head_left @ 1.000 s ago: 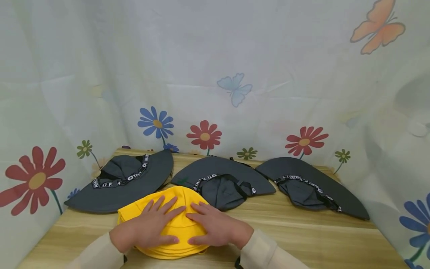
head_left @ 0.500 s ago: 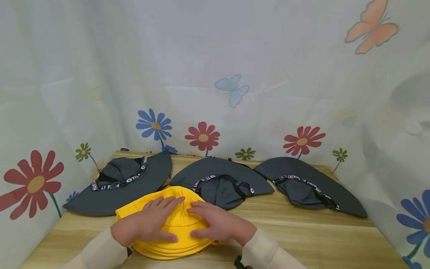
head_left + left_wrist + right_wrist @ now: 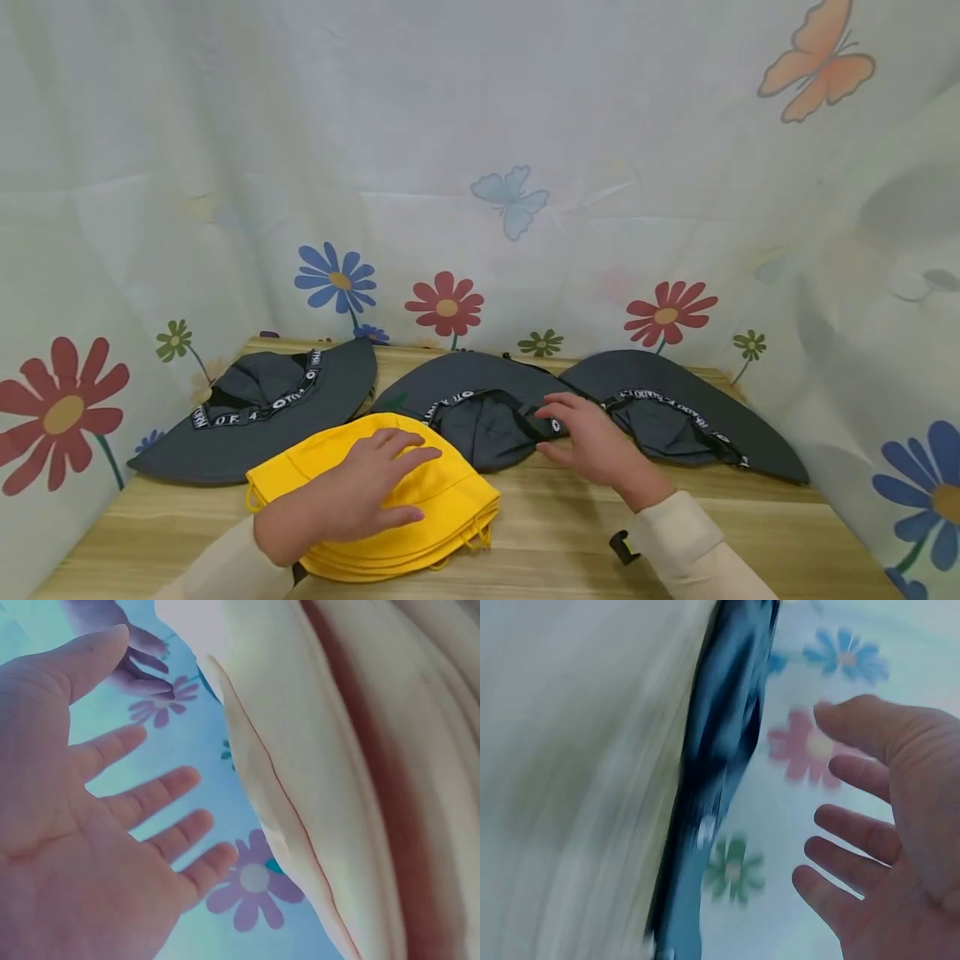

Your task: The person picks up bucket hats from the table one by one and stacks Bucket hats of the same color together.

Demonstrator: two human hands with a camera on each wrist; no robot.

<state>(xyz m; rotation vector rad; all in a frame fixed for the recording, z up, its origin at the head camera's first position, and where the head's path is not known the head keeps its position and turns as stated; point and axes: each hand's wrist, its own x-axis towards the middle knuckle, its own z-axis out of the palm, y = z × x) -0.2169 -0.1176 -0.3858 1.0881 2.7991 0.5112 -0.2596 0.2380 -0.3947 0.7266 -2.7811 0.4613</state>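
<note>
A flattened stack of yellow hats [image 3: 457,492] lies at the front of the wooden table, its layered brims towards me and thin cords at its side. My left hand [image 3: 352,496] hovers over it with spread fingers; the left wrist view has this hand [image 3: 90,825] apart from the layered cloth [image 3: 315,750]. Raised off the table, my right hand [image 3: 596,442] overlaps the middle dark grey hat [image 3: 480,371] and the right dark grey hat [image 3: 757,425] in the head view. Its fingers [image 3: 847,772] are loosely bent and hold nothing.
Another dark grey hat [image 3: 262,450] with a lettered band lies at the back left, behind the yellow stack. A white curtain [image 3: 420,125] printed with flowers and butterflies encloses the table [image 3: 555,542] at the back and sides. A black buckle [image 3: 624,547] hangs near my right cuff.
My right hand has lifted off the yellow hats and moved right, towards the dark hats. My left hand has risen slightly from the stack. The head view has shifted a little.
</note>
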